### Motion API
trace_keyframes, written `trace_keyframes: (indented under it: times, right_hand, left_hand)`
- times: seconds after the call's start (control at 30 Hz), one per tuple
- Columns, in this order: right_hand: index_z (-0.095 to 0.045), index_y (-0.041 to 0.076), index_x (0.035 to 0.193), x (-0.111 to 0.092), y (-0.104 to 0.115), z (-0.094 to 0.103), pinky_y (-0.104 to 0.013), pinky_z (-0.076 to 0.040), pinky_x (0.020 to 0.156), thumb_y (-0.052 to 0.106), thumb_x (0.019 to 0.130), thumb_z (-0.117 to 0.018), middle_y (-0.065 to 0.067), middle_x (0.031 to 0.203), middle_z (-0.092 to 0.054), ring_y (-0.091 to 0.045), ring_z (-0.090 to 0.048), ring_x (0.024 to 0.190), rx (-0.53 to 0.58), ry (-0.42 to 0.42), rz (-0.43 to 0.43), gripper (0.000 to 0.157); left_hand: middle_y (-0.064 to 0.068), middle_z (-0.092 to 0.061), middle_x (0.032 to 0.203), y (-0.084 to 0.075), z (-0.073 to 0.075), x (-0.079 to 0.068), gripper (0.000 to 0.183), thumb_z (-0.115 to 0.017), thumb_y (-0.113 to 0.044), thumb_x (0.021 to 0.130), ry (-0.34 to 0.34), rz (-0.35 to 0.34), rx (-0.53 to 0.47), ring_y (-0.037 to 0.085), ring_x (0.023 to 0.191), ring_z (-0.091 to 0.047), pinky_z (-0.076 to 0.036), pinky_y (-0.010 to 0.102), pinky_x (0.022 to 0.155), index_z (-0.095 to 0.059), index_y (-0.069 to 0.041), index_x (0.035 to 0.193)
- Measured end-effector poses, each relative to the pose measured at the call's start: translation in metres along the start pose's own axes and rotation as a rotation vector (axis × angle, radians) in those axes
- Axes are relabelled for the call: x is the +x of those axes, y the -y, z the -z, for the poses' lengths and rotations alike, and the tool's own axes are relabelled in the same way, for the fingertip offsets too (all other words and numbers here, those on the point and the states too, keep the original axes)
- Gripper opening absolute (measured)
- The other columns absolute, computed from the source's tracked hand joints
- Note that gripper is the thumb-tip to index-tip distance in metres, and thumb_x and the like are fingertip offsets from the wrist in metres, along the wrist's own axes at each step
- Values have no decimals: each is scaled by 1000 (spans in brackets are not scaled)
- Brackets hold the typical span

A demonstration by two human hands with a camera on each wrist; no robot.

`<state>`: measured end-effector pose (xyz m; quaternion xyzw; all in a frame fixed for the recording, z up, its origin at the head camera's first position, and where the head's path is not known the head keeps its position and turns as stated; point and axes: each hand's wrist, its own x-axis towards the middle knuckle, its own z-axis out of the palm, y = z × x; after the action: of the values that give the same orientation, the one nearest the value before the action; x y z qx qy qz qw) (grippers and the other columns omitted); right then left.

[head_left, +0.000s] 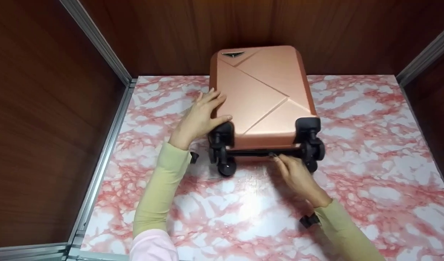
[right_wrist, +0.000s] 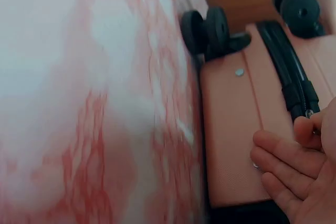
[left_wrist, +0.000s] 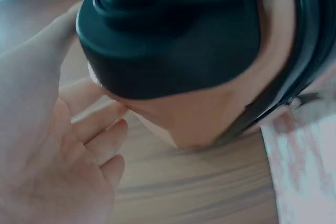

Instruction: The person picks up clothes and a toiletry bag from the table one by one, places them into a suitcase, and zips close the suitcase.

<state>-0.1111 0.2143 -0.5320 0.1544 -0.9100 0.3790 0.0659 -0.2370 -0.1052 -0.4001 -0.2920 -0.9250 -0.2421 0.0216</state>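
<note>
A rose-gold hard-shell suitcase (head_left: 258, 87) lies flat, its wheeled end facing me. My left hand (head_left: 200, 116) rests on its near left edge, beside a black wheel mount (head_left: 223, 132); the fingers lie loosely along the shell. At the wheeled end, my right hand (head_left: 296, 175) pinches a small metal zipper pull (right_wrist: 309, 113) between thumb and index finger. The pull sits on the black zipper (head_left: 251, 152) that runs between the wheels. In the right wrist view, the other fingers (right_wrist: 283, 156) of that hand extend over the lower shell half.
Black double wheels (head_left: 227, 167) stick out at the suitcase's near corners. Beneath it is a red-and-white marbled surface (head_left: 370, 156). Dark wood panels (head_left: 164, 36) with metal edge strips (head_left: 109, 148) enclose the back and sides.
</note>
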Motion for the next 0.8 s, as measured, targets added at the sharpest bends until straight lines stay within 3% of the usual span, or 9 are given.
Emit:
trace_keyframes:
  times: [0.17,0.3,0.5,0.67,0.8]
  right_hand:
    - [-62,8,88,0,-18,21,-46,-52,67,17,107,-55,-7,79,-59,-27,-60,76,-75,-78,-9,22]
    - [-59,9,85,2,-28,40,-52,-50,67,18,107,-55,-11,79,-59,-33,-59,79,-158,-112,-18,24]
    - [-58,7,87,9,-44,65,-60,-47,62,17,106,-55,-17,75,-58,-43,-59,75,-222,-148,-15,21]
    - [-61,5,91,22,-62,85,-62,-47,63,18,108,-50,-23,80,-64,-48,-61,75,-239,-122,-59,24]
    - [-68,5,99,37,-73,99,-65,-47,69,26,109,-47,-22,89,-71,-51,-65,83,-248,-83,-123,31]
  left_hand:
    - [19,-49,148,-20,-5,-9,70,-63,-53,98,-46,-43,119,32,149,-28,-3,37,122,-55,-3,145]
    - [18,-53,139,-37,-9,-16,71,-61,-59,96,-59,-80,220,35,146,-32,-10,38,122,-61,-4,141]
    - [22,-52,142,-59,-20,-26,74,-59,-63,95,-65,-169,318,36,145,-33,-13,41,122,-61,-4,139]
    - [19,-53,139,-69,-32,-29,76,-69,-61,90,-47,-246,300,36,146,-33,-12,39,122,-59,-9,144]
    - [14,-53,139,-68,-39,-27,74,-81,-52,84,-46,-325,235,32,145,-35,-14,38,121,-59,-16,145]
